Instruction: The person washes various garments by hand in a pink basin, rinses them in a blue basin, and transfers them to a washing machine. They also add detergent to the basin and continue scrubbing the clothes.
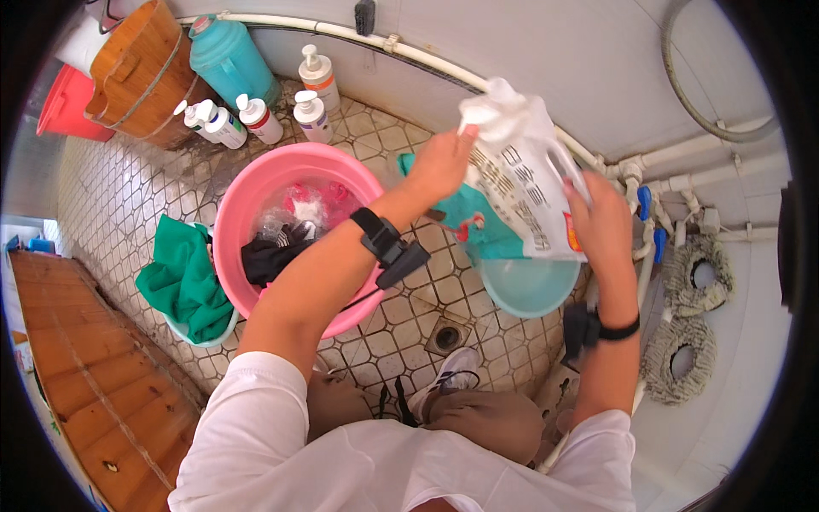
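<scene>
My left hand [441, 163] grips the gathered white top of a printed plastic bag [534, 192]. At the bag's right side, my right hand [595, 211] holds its edge by the handle opening. Below the bag are a teal cloth [489, 227] and a light-blue basin [531, 288], both partly hidden by it. A pink basin [229, 224] stands to the left, partly behind my left forearm, with sudsy water, a black garment [272, 257] and pink cloth [333, 197] in it. Green cloth [185, 281] lies in a pale basin beside it.
Several pump bottles [261, 120], a teal thermos flask [233, 61], a wooden bucket [137, 70] and a red bucket [73, 105] stand at the back left. A floor drain [446, 337] lies near my shoe [457, 371]. Pipes with blue valves [644, 203] run along the right wall.
</scene>
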The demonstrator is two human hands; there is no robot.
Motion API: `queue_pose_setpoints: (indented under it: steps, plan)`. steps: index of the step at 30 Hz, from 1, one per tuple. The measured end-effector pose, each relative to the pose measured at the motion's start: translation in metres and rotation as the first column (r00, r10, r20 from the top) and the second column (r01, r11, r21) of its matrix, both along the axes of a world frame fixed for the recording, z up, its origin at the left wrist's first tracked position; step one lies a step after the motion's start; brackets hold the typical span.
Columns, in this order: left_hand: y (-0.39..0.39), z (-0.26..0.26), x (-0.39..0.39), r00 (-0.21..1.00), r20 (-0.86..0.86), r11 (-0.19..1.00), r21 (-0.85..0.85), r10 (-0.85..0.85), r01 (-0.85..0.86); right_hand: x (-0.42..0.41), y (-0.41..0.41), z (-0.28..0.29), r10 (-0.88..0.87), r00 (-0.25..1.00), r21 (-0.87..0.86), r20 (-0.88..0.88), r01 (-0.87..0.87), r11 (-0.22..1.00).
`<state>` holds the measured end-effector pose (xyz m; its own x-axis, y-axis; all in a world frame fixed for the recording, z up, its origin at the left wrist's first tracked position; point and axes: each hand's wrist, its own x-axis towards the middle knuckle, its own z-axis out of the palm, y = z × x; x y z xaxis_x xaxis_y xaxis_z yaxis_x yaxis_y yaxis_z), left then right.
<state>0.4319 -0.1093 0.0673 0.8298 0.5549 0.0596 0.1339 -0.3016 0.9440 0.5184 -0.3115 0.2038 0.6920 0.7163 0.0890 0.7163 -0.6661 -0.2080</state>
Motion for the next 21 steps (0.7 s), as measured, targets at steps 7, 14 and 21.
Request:
queue_pose_setpoints:
  steps: [7,14,21]
  plan:
    - [0.101,-0.037,-0.005,0.976,-0.087,0.973,0.134,0.198,-0.186,0.051,0.104,-0.038,0.189,0.978,0.176,-0.083,-0.172,0.969]
    - [0.106,-0.092,0.0,0.93,-0.202,0.938,0.228,0.308,-0.261,0.078,0.136,-0.112,0.116,0.993,0.34,0.011,-0.113,0.934]
    - [0.044,-0.088,0.025,0.995,-0.094,0.986,0.16,-0.035,0.05,0.062,0.019,-0.096,-0.023,0.907,0.454,0.42,-0.188,0.871]
